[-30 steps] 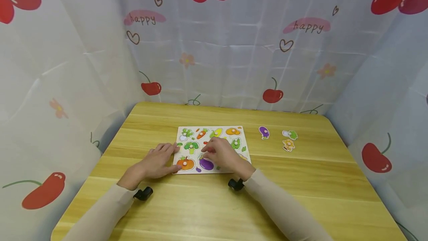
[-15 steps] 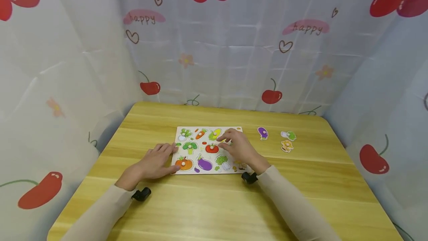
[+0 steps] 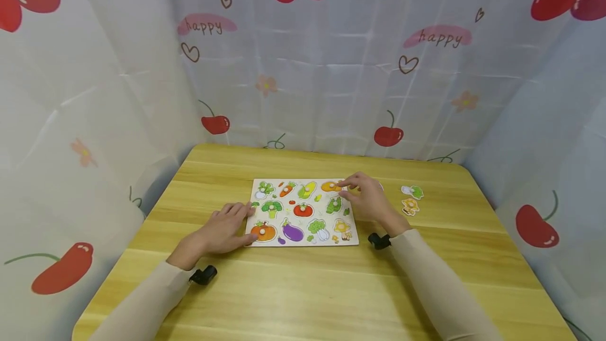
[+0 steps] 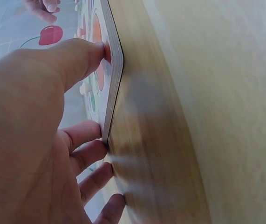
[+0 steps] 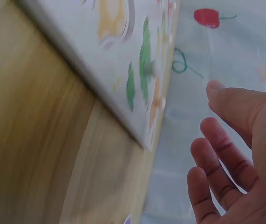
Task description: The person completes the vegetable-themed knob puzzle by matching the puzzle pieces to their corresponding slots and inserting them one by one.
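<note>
A wooden vegetable peg puzzle board (image 3: 326, 214) lies flat on the table. My left hand (image 3: 224, 228) rests at its left edge, the thumb on the board near the orange pumpkin (image 3: 263, 232) and the fingertips at the side. Over the board's right edge hovers my right hand (image 3: 371, 198), fingers apart and holding nothing in the right wrist view. The red tomato (image 3: 303, 210) is in the board's middle. Knobs show on several pieces; the printed eggplant (image 3: 292, 232) shows none. Beyond the right hand, a loose eggplant piece (image 3: 381, 187) is mostly hidden.
To the right of the board lie a loose leafy green vegetable piece (image 3: 413, 192) and a loose mushroom piece (image 3: 410, 206). The light wooden table (image 3: 303, 288) is bounded at the back and sides by a cherry-print curtain (image 3: 326, 83).
My right hand has moved rightward from the middle of the board to its right edge, uncovering the tomato and now covering most of the loose eggplant piece. My left hand has stayed in place.
</note>
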### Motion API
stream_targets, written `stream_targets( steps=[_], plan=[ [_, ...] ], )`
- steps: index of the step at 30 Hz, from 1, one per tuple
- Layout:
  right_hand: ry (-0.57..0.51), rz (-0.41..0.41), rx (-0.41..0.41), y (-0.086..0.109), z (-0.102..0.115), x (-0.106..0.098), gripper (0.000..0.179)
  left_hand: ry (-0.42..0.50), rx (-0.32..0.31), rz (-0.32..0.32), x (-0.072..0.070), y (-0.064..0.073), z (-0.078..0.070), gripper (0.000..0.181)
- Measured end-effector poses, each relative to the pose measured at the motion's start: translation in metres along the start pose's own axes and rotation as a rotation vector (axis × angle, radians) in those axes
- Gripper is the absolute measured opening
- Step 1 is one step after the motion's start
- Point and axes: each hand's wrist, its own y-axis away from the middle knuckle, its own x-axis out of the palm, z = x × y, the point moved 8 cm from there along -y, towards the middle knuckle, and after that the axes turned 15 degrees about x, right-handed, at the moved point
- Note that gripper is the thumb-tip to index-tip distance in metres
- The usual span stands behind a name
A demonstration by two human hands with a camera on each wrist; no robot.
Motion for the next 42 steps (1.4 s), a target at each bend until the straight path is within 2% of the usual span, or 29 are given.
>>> stream_targets(
  steps=[16, 25, 29, 33, 42],
  plan=[
    [-0.010, -0.035, 0.083, -0.006, -0.066, -0.035, 0.034, 0.006, -0.015, 0.006, 0.003, 0.001, 0.001, 0.084],
    [0.027, 0.007, 0.158, -0.008, -0.096, -0.037, 0.038, 0.004, -0.018, 0.011, 0.001, 0.000, 0.000, 0.080],
    [0.038, 0.049, 0.177, -0.007, -0.102, -0.032, 0.038, 0.003, -0.014, 0.014, 0.002, 0.001, 0.000, 0.082],
    [0.042, 0.053, 0.188, -0.006, -0.105, -0.031, 0.037, 0.000, -0.013, 0.016, 0.003, 0.001, 0.001, 0.082],
    [0.038, 0.068, 0.192, -0.004, -0.097, -0.028, 0.023, -0.006, -0.013, 0.016, 0.004, 0.000, 0.002, 0.080]
  ],
)
